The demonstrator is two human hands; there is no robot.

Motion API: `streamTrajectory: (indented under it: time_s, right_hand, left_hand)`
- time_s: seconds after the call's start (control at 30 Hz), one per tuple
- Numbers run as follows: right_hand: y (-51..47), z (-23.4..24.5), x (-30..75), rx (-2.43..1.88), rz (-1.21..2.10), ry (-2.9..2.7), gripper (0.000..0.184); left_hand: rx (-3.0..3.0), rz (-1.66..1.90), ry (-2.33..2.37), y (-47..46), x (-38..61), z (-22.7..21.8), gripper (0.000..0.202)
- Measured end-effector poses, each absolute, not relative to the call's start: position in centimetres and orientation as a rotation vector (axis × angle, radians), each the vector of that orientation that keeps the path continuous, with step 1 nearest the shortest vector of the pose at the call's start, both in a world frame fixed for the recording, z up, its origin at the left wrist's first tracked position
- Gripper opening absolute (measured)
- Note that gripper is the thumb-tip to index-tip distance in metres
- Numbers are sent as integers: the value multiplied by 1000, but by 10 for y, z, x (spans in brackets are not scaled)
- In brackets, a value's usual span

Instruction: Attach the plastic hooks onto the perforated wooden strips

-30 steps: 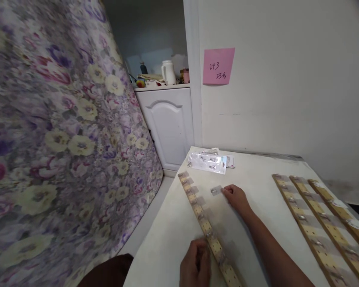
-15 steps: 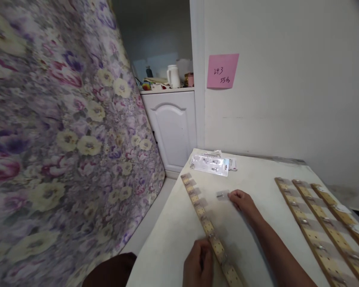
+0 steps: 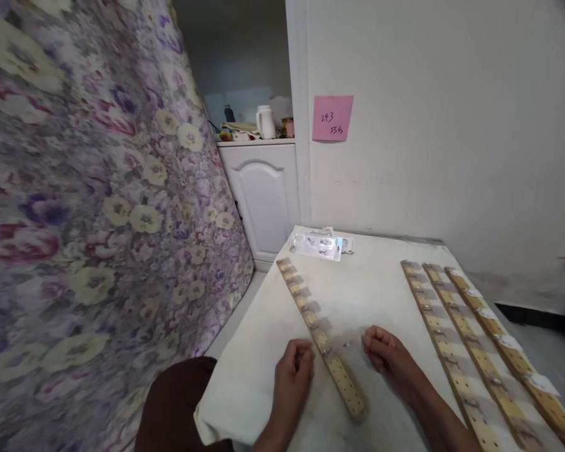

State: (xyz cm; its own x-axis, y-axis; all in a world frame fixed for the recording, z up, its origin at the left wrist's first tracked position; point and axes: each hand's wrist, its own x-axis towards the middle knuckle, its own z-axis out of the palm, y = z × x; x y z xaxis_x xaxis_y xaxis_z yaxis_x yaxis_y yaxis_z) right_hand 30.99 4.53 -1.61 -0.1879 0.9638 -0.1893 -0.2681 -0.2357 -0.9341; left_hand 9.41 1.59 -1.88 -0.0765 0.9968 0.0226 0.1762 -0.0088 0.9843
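Cabinet (image 3: 266, 201), white, white jug (image 3: 266, 123) stood on its ledge (image 3: 249, 144); table (image 3: 367, 276), pale-covered, with one perforated wooden strip (image 3: 321, 339) laid midway and three more strips (image 3: 445, 347) set at the right. Blister pack (image 3: 306, 247), clear, laid at the far edge, small metal pieces (image 3: 324, 252) held inside. Left hand (image 3: 294, 371), curled closed just beside the single strip; right hand (image 3: 388, 356), nearly closed, by which a blurred clear tab (image 3: 351, 343) is pinched near that strip.

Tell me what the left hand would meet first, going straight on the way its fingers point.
Most likely the strip between the hands, which slants across just ahead of the left hand; depth is unclear, so it might pass above it instead.
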Motion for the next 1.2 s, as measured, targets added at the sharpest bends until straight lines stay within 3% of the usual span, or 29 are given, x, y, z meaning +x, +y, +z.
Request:
streamTrajectory:
  time_s: [0.27,0.77,1.2]
  right_hand:
    - [21,-32,309,-1070,1694,-1074,32]
    - [21,-41,308,-1169,1736,-1141,23]
    - [20,-36,307,-1258,1672,-1228,17]
  left_hand:
    - [1323,1191,1438,-19,106,-19,31]
    - [1650,883,1465,-22,114,-18,6]
    - [1741,816,1507,-20,116,-21,2]
